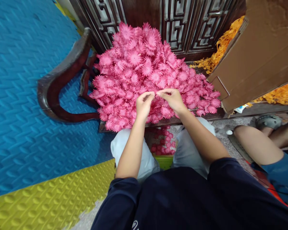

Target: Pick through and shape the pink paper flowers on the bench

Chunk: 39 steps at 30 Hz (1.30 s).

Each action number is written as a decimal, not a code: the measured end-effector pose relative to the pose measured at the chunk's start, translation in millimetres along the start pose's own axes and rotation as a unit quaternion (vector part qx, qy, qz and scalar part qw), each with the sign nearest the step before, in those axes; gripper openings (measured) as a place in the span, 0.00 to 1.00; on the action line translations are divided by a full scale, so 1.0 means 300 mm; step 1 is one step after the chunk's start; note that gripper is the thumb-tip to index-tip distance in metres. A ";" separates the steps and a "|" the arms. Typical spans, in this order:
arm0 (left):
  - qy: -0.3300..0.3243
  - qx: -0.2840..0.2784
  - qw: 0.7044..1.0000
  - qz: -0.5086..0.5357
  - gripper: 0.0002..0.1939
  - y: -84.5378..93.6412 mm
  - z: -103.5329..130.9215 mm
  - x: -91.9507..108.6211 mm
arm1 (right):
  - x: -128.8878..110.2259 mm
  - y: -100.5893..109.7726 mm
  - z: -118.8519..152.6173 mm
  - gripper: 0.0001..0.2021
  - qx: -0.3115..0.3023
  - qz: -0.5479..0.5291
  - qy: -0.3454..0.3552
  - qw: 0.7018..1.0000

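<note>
A big heap of pink artificial flower heads covers the seat of a dark wooden bench. Over the front part of the heap, my left hand has its thumb and fingertips pinched together. My right hand is pinched the same way, its fingertips almost meeting those of my left. Whatever lies between the fingertips is too small to make out against the pink flowers behind.
A brown cardboard box stands on the right, with orange flowers around it. Blue matting lies left. Another person's bare leg is at the right. Pink pieces lie on the floor between my knees.
</note>
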<state>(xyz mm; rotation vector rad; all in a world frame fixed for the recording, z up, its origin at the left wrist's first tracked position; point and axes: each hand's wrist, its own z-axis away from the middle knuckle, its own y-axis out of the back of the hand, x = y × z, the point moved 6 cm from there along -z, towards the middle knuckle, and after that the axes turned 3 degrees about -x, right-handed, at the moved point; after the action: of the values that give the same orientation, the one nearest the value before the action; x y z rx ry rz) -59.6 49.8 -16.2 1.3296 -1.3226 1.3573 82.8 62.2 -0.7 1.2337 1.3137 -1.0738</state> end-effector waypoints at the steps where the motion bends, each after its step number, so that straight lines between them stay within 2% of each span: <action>1: 0.000 0.000 1.000 0.002 0.02 0.001 0.000 0.001 | 0.001 0.002 0.000 0.05 0.001 0.002 0.000 1.000; 8: 0.036 -0.071 0.997 0.008 0.06 -0.022 -0.003 -0.019 | 0.011 0.014 0.002 0.04 0.006 0.002 -0.005 1.000; 15: 0.050 -0.103 0.993 0.034 0.13 -0.032 -0.001 -0.033 | 0.017 0.004 0.007 0.07 -0.020 -0.031 -0.018 0.999; 21: 0.026 -0.136 0.990 0.009 0.18 -0.043 0.007 -0.004 | 0.019 0.001 0.009 0.12 -0.033 -0.036 -0.023 0.999; 26: 0.023 -0.129 0.991 0.006 0.16 -0.054 0.009 0.006 | 0.016 0.001 0.009 0.13 -0.033 -0.047 -0.023 0.998; 39: 0.003 -0.053 0.999 0.009 0.12 -0.035 -0.002 -0.007 | 0.019 -0.022 0.015 0.14 -0.063 -0.066 -0.037 0.995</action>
<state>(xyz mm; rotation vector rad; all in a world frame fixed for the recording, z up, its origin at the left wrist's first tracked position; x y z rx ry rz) -48.9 52.0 -16.6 1.2433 -1.3871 1.2841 76.6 57.8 -7.0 1.0157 1.3994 -1.1002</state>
